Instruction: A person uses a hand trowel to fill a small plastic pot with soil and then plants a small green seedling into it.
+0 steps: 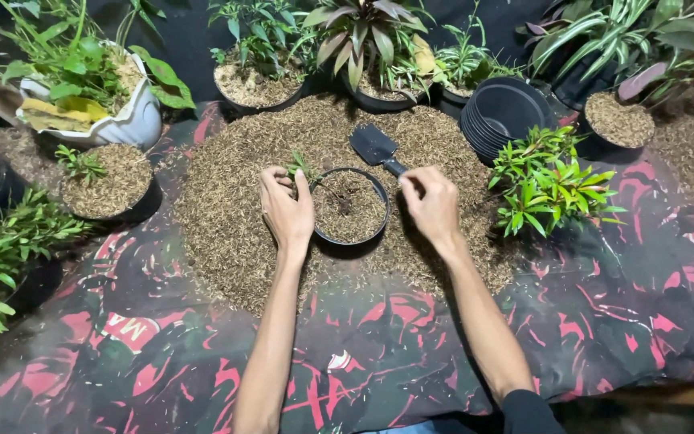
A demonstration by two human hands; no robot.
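The right hand [431, 202] is closing its grip on the handle of a black trowel [373, 146]; the left hand [287, 210] is pinching a small green seedling [302, 166] at the rim of a black pot [350, 206] half full of husk. The pot is sitting on a husk heap [234, 217] over a red-and-black patterned sheet [620, 321], whose printing is too creased to make out. The trowel's handle is hiding in the fist.

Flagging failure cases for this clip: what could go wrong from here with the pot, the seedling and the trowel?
1. The left hand pinches a small seedling at the rim of the black pot; its thin stem might bend or snap.
2. The right hand has its grip on the trowel, whose blade sits close to the pot; a scoop could spill husk mix or knock the pot.
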